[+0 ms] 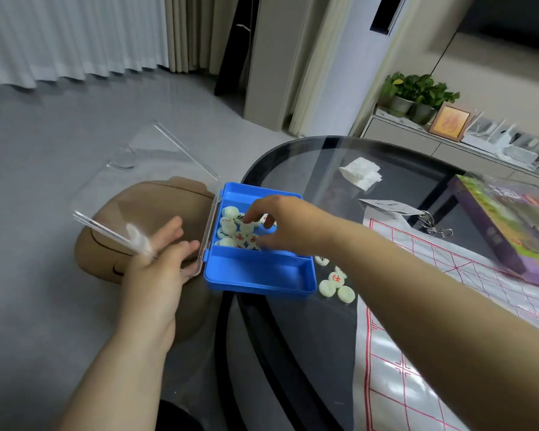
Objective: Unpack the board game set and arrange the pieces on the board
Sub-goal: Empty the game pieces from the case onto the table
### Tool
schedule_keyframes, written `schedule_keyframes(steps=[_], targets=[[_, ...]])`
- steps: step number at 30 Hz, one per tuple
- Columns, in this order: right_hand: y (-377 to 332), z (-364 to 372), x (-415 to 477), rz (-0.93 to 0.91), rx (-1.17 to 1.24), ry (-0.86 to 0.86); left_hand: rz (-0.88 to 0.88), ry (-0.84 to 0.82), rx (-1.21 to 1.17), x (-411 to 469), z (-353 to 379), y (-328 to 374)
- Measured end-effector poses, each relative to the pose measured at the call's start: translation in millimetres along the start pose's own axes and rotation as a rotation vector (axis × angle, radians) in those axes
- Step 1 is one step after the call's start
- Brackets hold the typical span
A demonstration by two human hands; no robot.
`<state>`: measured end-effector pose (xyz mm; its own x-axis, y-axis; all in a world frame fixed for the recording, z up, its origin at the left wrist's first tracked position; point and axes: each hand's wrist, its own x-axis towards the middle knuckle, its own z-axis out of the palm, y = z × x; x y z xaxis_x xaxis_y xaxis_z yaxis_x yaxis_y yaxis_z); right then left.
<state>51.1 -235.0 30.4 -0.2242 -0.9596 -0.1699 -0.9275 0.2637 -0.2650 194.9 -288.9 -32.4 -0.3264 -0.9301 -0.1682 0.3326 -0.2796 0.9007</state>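
Head view: at the table's left edge we brace the clear lid (143, 194) open with our left hand (165, 259), fingers spread, so our right hand (280, 225) can pinch pieces (237, 231) in the blue box (262, 275); board (448, 306) lies alongside.

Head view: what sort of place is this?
Most likely a home living room: floor-length curtains, potted plants and a framed picture on a low cabinet, and a round glass table.

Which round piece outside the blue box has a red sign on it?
Find the blue box at the dark glass table's edge. Beside its near right corner lie a few pale round pieces. Yours is the piece with the red sign; the two nearest show plain tops.
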Motion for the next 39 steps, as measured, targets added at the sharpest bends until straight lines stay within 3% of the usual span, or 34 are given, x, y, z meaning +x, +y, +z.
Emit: schedule_keyframes(steps=[5,24,31,39], targets=[[-7,8,13,0.033,0.070,-0.066,-0.015,-0.013,-0.007,1,-2,0],[-6,12,20,0.095,-0.100,-0.040,0.016,-0.019,0.031,0,0,1],[-15,5,20,0.123,-0.231,-0.148,0.015,-0.031,0.047,1,-2,-1],[3,3,11,0.137,-0.071,-0.064,0.023,-0.041,0.068,4,-4,-4]])
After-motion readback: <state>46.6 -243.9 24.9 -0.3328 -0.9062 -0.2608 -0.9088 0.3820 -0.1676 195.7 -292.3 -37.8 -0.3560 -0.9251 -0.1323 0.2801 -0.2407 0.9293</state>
